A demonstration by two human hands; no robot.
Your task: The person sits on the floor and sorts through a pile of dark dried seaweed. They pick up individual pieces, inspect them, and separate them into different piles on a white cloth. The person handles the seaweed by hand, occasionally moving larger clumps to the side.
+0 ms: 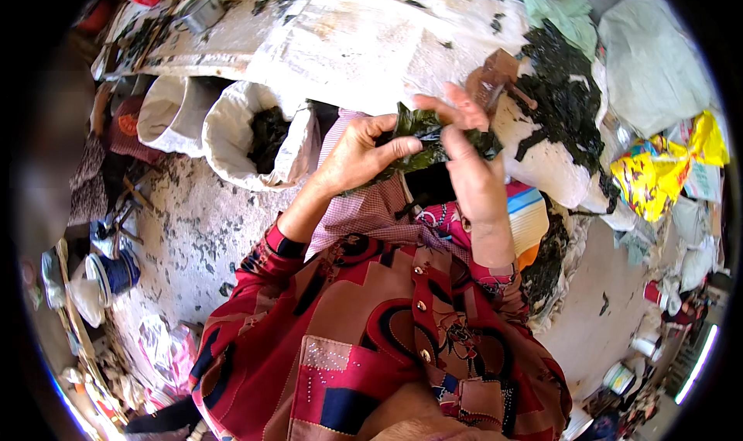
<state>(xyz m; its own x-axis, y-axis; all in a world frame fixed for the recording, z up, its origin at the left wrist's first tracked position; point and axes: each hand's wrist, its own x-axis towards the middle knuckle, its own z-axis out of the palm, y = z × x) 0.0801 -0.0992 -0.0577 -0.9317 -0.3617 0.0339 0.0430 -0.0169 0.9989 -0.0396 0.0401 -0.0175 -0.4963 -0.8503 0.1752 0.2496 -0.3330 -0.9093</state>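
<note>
My left hand (360,153) grips a dark green leafy sheet (426,142) between thumb and fingers, above my lap. On the sheet's other side is my right hand (476,177), blurred, its fingers spread. Whether it grips the sheet cannot be made out. Checked pink-and-white cloth (363,211) covers my lap below. Just beyond the right hand stands a brown block-like thing (493,75) with a short peg. A heap of dark, wet-looking leaves (560,92) lies to its right on the white-covered work surface (360,40).
Left of my lap stands a white sack (217,142) with rolled sides, holding dark leaves (270,139). Another white sack (157,116) is beside it. A metal can (203,11) sits far left on the surface. Yellow plastic bag (650,177) and pale sack (653,63) are at right.
</note>
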